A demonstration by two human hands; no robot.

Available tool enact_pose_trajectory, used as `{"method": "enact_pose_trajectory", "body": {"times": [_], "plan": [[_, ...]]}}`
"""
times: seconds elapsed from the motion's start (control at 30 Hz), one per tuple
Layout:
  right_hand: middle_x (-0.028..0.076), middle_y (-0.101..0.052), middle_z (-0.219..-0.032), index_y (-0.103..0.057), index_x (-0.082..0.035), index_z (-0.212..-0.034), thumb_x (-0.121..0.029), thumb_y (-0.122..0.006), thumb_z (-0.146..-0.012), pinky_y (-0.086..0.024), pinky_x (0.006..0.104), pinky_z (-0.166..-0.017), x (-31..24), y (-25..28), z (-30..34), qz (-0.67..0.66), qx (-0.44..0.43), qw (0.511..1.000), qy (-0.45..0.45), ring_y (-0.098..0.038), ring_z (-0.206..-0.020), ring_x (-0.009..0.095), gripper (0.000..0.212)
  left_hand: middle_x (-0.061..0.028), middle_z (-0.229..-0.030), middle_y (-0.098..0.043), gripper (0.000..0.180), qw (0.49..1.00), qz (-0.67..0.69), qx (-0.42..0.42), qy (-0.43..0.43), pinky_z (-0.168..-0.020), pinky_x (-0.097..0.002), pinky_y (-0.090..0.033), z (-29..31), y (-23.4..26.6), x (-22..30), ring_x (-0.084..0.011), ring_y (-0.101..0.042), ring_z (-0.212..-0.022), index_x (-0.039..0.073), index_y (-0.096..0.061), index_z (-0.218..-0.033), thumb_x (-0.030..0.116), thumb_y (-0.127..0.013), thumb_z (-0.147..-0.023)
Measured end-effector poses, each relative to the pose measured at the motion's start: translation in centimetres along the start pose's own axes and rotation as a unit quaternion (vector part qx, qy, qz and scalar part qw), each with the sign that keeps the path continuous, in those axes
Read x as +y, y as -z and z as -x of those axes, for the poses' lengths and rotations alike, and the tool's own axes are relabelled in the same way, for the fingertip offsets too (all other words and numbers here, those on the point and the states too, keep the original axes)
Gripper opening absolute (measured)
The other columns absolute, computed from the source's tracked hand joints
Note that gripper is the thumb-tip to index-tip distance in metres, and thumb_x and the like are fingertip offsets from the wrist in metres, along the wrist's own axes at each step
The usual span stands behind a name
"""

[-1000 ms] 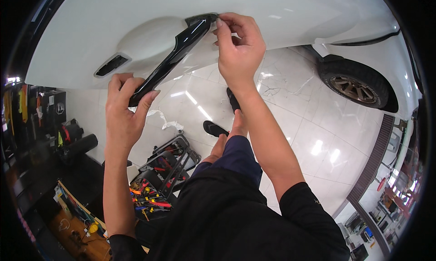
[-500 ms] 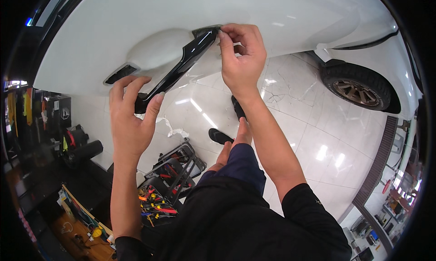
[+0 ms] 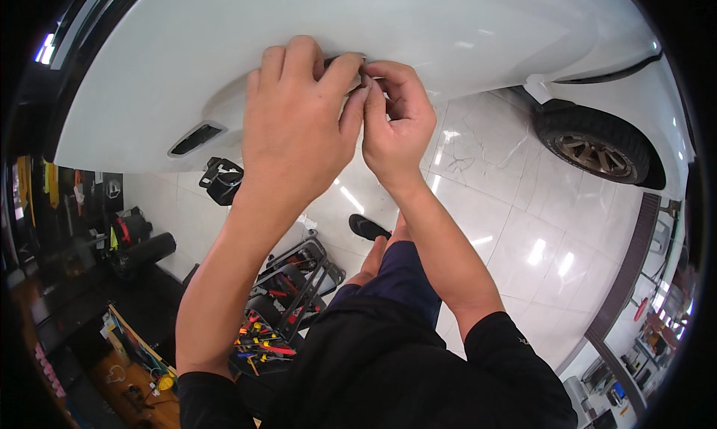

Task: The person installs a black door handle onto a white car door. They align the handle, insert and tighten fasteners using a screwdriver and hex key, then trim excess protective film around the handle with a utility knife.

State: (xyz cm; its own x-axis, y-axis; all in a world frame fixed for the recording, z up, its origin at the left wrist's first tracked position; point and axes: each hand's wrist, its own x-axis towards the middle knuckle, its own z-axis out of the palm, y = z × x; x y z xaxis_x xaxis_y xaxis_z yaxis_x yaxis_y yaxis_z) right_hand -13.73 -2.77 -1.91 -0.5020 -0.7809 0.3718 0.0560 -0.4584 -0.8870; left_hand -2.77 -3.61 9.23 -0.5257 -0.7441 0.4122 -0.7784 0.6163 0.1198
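Observation:
At the white car door [image 3: 448,26], my left hand [image 3: 295,123] and my right hand [image 3: 402,126] meet at the right end of a glossy black door handle. Both are closed, thumbs and fingertips pinched together around that end, which they mostly hide. Beneath my left hand and wrist runs the handle's middle, out of sight. Its left end [image 3: 222,180] shows beyond my wrist, swung out from the door. A dark slot [image 3: 197,138] sits in the panel above that loose end.
A grey-framed tool carrier [image 3: 310,268] with several colourful hand tools [image 3: 261,339] stands at lower left. Black equipment [image 3: 138,242] and a wooden-surfaced bench [image 3: 123,369] lie further left. A wheel [image 3: 594,149] is at right, above the glossy tiled floor [image 3: 508,227].
My left hand has left the handle's loose left end and moved right to the other end, beside my right hand. My right hand stays at that end, shifted slightly lower in view.

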Motion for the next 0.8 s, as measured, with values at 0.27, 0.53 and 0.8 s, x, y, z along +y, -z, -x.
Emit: {"method": "enact_pose_trajectory", "body": {"times": [0.27,0.53,0.8], "plan": [[0.007,-0.073,-0.096,-0.076,-0.004,-0.100,0.008,-0.078,-0.084,-0.056,0.0260,-0.055,0.5,1.6,-2.9,0.131,-0.022,0.970,0.202,-0.070,-0.073,0.016,0.020,-0.0102,-0.097,-0.054,0.025,0.997,0.068,0.032,0.018,-0.080,-0.0404,-0.047,0.3,-0.1,-0.1,-0.0280,-0.052,-0.092,0.006,-0.078,-0.112,0.009,-0.081,-0.087],[0.006,-0.070,-0.091,-0.078,-0.007,-0.098,0.009,-0.082,-0.076,-0.050,0.0289,-0.051,2.2,1.6,-3.9,0.166,-0.040,0.943,0.286,-0.066,-0.066,0.017,0.027,-0.0112,-0.094,-0.051,0.032,0.998,0.060,0.008,0.018,-0.078,-0.0431,-0.048,-0.2,0.1,0.0,-0.0310,-0.050,-0.093,0.006,-0.076,-0.112,-0.003,-0.072,-0.082],[0.005,-0.062,-0.082,-0.074,-0.006,-0.093,0.010,-0.078,-0.077,-0.048,0.0323,-0.053,3.1,0.0,-3.9,0.220,0.037,0.923,0.312,-0.059,-0.066,0.022,0.023,-0.0113,-0.094,-0.047,0.037,0.997,0.072,-0.018,0.034,-0.078,-0.0438,-0.047,-0.3,0.4,-0.1,-0.0309,-0.048,-0.092,0.007,-0.075,-0.116,-0.004,-0.070,-0.081]]}}
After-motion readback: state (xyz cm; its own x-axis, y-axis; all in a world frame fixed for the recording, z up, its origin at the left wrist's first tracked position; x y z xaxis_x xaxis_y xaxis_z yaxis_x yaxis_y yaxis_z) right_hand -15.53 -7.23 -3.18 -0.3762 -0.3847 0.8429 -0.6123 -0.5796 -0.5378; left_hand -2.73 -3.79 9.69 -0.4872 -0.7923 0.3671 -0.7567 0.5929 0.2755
